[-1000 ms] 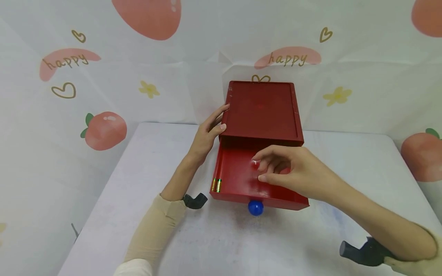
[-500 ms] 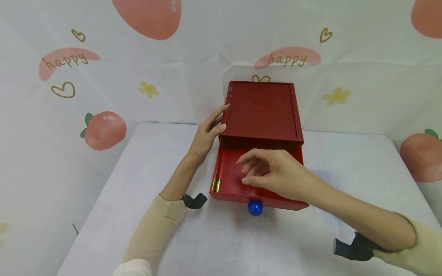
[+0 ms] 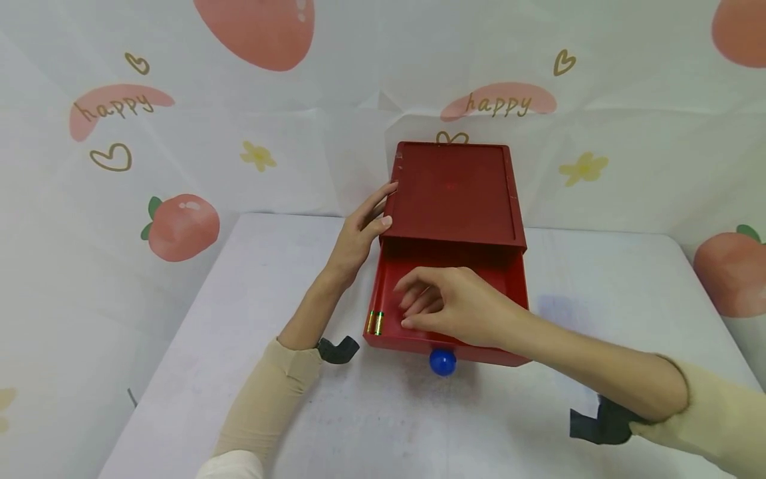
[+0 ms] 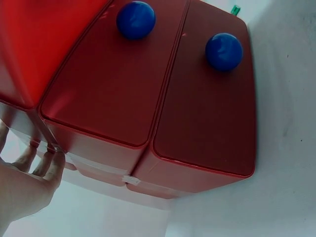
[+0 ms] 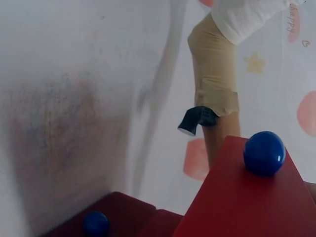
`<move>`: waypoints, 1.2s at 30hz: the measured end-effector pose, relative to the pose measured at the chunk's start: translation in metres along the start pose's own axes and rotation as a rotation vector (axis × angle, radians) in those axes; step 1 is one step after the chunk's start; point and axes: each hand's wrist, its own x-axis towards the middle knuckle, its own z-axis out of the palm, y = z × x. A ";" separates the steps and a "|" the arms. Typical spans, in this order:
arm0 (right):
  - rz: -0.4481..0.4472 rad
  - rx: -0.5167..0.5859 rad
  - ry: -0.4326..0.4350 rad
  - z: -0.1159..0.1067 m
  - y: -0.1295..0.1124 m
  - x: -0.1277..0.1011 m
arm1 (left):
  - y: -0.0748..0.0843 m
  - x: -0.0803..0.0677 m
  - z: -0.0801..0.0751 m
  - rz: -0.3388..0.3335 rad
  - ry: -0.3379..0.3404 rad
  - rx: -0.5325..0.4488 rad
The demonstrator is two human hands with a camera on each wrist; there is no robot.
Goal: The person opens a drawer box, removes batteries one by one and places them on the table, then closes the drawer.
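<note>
A red drawer cabinet [image 3: 451, 189] stands at the back of the table with its top drawer [image 3: 401, 343] pulled out. A blue round knob [image 3: 443, 362] is on that drawer's front. Two small gold-and-green batteries [image 3: 376, 322] stand side by side in the drawer's front left corner. My left hand [image 3: 353, 246] rests its extended fingers against the cabinet's left side. Over the drawer hovers my right hand [image 3: 455, 306], thumb and fingers loosely bent and apart, nothing visible between them. Its fingertips are just right of the batteries.
Two closed drawers with blue knobs [image 4: 224, 52] lie below the open one in the left wrist view. A white table [image 3: 335, 426] extends in front and to both sides. A printed cloth [image 3: 335, 133] hangs behind the cabinet. Dark wrist mounts [image 3: 338, 350] sit on both forearms.
My right hand has moved left and slightly down over the drawer, closer to the batteries. The left hand, cabinet and batteries have stayed put.
</note>
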 end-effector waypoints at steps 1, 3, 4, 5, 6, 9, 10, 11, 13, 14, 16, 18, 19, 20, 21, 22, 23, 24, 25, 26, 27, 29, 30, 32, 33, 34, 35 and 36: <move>0.002 0.002 -0.008 0.002 0.000 0.001 | 0.000 0.000 0.000 -0.001 0.000 -0.001; 0.009 0.001 -0.023 0.005 0.000 0.004 | -0.001 0.000 0.000 -0.001 0.002 -0.004; 0.008 -0.004 -0.028 0.006 0.000 0.005 | -0.001 0.000 0.000 0.000 0.003 -0.005; 0.011 -0.008 -0.034 0.007 0.001 0.006 | -0.001 0.001 0.001 0.001 0.004 -0.005; 0.010 -0.011 -0.041 0.008 0.001 0.007 | -0.001 0.001 0.001 0.002 0.004 -0.003; 0.011 -0.030 -0.059 0.010 0.003 0.009 | -0.001 0.001 0.002 0.006 -0.001 -0.006; 0.009 -0.037 -0.066 0.011 0.004 0.010 | -0.001 0.001 0.002 0.006 -0.003 -0.008; 0.013 -0.041 -0.075 0.011 0.004 0.011 | -0.001 0.001 0.002 0.007 -0.004 -0.012; 0.017 -0.059 -0.089 0.012 0.005 0.013 | -0.001 0.001 0.003 0.007 -0.005 -0.021; 0.017 -0.068 -0.097 0.013 0.006 0.014 | -0.001 0.001 0.003 0.007 -0.003 -0.024; 0.030 -0.091 -0.109 0.013 0.006 0.017 | -0.001 0.001 0.003 0.009 0.001 -0.031; 0.047 -0.113 -0.122 0.014 0.006 0.019 | -0.001 0.001 0.003 0.009 0.006 -0.031; 0.055 -0.123 -0.127 0.015 0.005 0.021 | -0.001 0.001 0.002 0.008 0.009 -0.031; 0.064 -0.131 -0.131 0.015 0.005 0.022 | -0.001 0.000 0.002 0.009 0.011 -0.032; 0.073 -0.137 -0.137 0.016 0.004 0.023 | -0.001 0.000 0.002 0.009 0.013 -0.034; 0.079 -0.143 -0.142 0.016 0.003 0.025 | -0.001 0.000 0.002 0.009 0.015 -0.035; 0.085 -0.149 -0.144 0.017 0.001 0.026 | -0.001 0.000 0.001 0.009 0.017 -0.035; 0.090 -0.159 -0.144 0.017 0.000 0.027 | -0.001 0.000 0.001 0.011 0.018 -0.039; 0.094 -0.170 -0.144 0.018 -0.001 0.028 | -0.001 0.000 0.001 0.011 0.018 -0.039; 0.099 -0.176 -0.145 0.019 -0.002 0.030 | -0.001 0.000 0.001 0.011 0.017 -0.040; 0.102 -0.185 -0.146 0.019 -0.002 0.031 | -0.001 0.000 0.001 0.013 0.017 -0.042; 0.114 -0.200 -0.147 0.020 -0.003 0.034 | -0.001 0.000 0.001 0.015 0.012 -0.046; 0.119 -0.206 -0.147 0.021 -0.004 0.035 | -0.001 0.000 0.002 0.016 0.009 -0.048; 0.126 -0.210 -0.144 0.022 -0.004 0.037 | -0.001 0.000 0.001 0.016 0.008 -0.050; 0.124 -0.216 -0.140 0.023 -0.004 0.038 | -0.001 0.000 0.001 0.017 0.009 -0.051; 0.123 -0.219 -0.135 0.024 -0.003 0.038 | -0.002 0.000 0.002 0.015 0.008 -0.054; 0.120 -0.221 -0.130 0.024 -0.003 0.038 | -0.002 0.000 0.002 0.014 0.010 -0.057; 0.116 -0.222 -0.125 0.025 -0.002 0.038 | -0.001 0.001 0.002 0.012 0.013 -0.057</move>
